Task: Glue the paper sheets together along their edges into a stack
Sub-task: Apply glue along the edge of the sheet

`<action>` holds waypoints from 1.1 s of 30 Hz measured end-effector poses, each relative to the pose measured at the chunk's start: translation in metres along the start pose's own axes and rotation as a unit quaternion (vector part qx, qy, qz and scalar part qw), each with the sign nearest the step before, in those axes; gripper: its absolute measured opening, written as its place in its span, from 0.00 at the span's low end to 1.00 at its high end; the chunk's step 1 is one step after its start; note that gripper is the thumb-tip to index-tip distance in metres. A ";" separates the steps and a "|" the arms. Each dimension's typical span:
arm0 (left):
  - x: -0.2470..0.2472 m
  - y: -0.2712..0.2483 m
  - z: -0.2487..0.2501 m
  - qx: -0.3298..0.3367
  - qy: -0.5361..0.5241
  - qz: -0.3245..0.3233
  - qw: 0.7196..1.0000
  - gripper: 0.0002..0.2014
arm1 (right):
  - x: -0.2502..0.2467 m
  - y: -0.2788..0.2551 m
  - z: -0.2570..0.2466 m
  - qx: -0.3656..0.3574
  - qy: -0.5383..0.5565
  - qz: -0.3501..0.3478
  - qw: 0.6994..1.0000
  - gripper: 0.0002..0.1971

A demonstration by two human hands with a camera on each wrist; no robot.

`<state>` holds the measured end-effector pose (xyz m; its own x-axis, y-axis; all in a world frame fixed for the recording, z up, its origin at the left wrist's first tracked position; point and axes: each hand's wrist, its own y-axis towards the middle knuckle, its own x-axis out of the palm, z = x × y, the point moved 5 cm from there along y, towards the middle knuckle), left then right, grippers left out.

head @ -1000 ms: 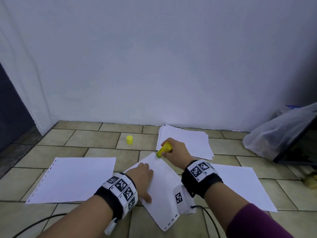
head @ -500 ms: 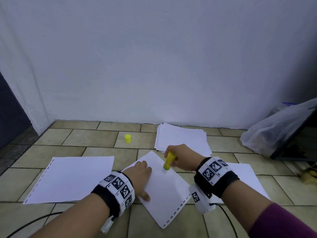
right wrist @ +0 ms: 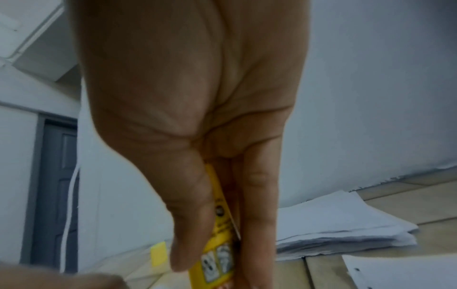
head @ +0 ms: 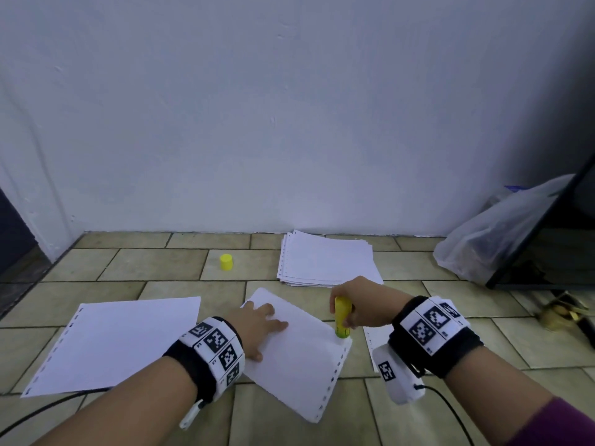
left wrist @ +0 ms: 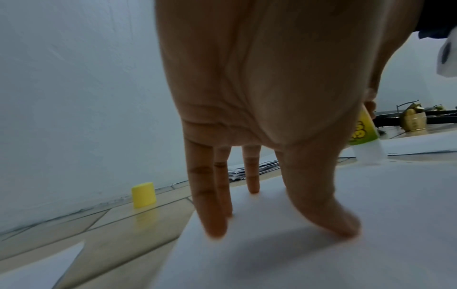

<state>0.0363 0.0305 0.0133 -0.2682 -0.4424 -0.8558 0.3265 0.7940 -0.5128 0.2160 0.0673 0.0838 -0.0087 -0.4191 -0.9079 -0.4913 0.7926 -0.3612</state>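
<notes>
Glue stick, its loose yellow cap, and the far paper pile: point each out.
glue stick (head: 342,317), head view, on its yellow barrel below the fingers.
yellow cap (head: 226,262), head view, on the cap's side wall.
paper pile (head: 326,260), head view, on the bare top sheet.

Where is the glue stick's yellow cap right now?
In the head view the yellow cap stands on the tiled floor near the wall, left of the paper stack and beyond the left hand. Neither hand touches it.
</notes>
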 end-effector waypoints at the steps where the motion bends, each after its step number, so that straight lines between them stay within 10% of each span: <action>1: -0.001 -0.002 0.000 -0.005 -0.010 0.008 1.000 0.37 | -0.004 0.000 0.003 0.003 0.031 0.020 0.999 0.14; 11: 0.003 -0.013 0.012 0.060 -0.055 0.057 0.995 0.41 | -0.026 0.008 0.016 0.042 0.257 0.177 0.949 0.10; 33: 0.000 -0.008 0.011 0.015 -0.079 0.080 0.994 0.38 | 0.001 0.043 -0.020 0.034 0.114 0.084 0.989 0.15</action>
<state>0.0437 0.0196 0.0170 -0.0661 -0.3736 -0.9252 0.3815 0.8474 -0.3694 0.1771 0.0924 0.0714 -0.2856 -0.3625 -0.8871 -0.4064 0.8842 -0.2304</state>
